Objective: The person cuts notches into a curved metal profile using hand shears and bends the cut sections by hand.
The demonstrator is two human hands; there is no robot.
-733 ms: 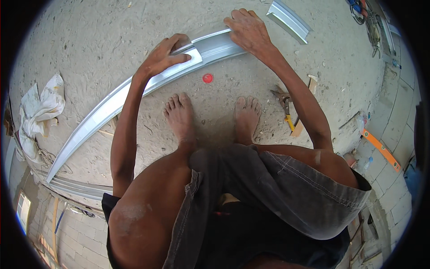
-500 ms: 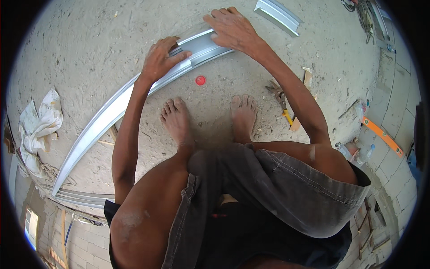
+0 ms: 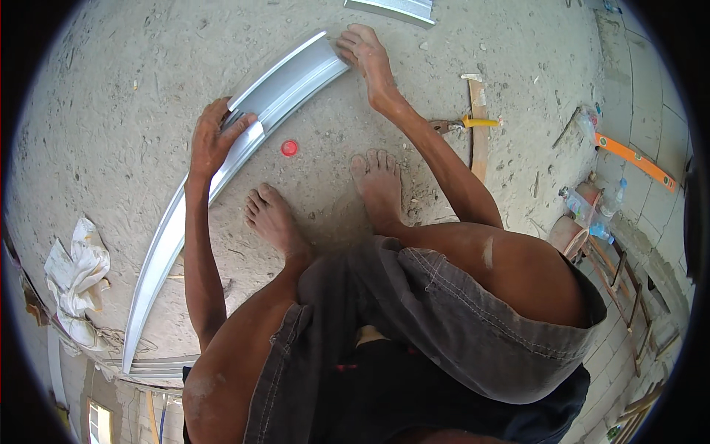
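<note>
A long curved silver metal channel (image 3: 155,259) runs diagonally across the dusty ground, with an overlapping section (image 3: 292,78) at its upper end. My left hand (image 3: 216,139) grips the channel at the overlap, thumb on its inner face and fingers over the far edge. My right hand (image 3: 367,63) is just beside the upper end, fingers apart and loosely bent, holding nothing that shows. A red cap (image 3: 289,148) lies between the channel and my bare feet.
A short channel piece (image 3: 388,12) lies at the top. Yellow-handled snips (image 3: 479,122) lie across a wooden strip (image 3: 478,159). An orange level (image 3: 632,159) and plastic bottles (image 3: 592,218) are on the right, white sacking (image 3: 78,288) on the left, metal strips (image 3: 159,370) at lower left.
My right hand has come off the channel's upper end to its right. My left hand and the channel now sit further left and lower in the view, the channel angled more steeply.
</note>
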